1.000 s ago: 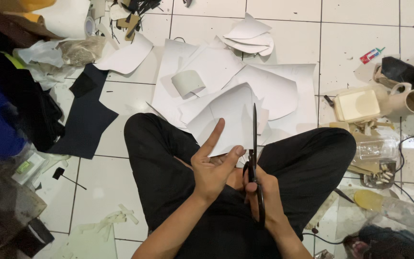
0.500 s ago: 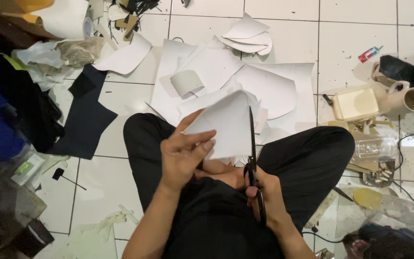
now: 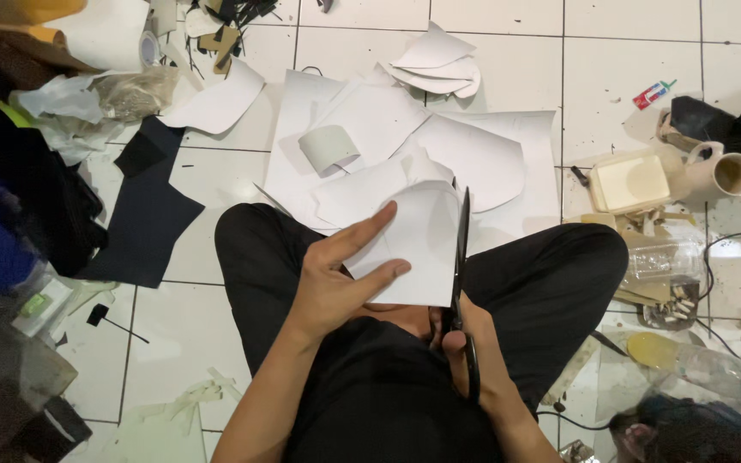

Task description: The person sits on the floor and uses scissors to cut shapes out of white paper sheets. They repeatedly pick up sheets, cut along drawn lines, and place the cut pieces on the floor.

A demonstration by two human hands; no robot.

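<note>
Tiled floor (image 3: 628, 51): two hands, one sheet (image 3: 418, 249), one scissors (image 3: 460, 283).

One view only: a head-worn camera, aimed almost straight down from above the wearer's lap. The wearer sits cross-legged on a white tiled floor (image 3: 636, 51); both knees span the middle of the frame and the forearms enter from the bottom edge. The left hand (image 3: 336, 287) and right hand (image 3: 473, 360) sit close to the lens, just below frame centre. The top of the frame faces forward, away from the body, and covers the floor ahead at greater distance. The left and right edges take in the floor beside each knee. With no second view, no part of the scene is shared
</note>
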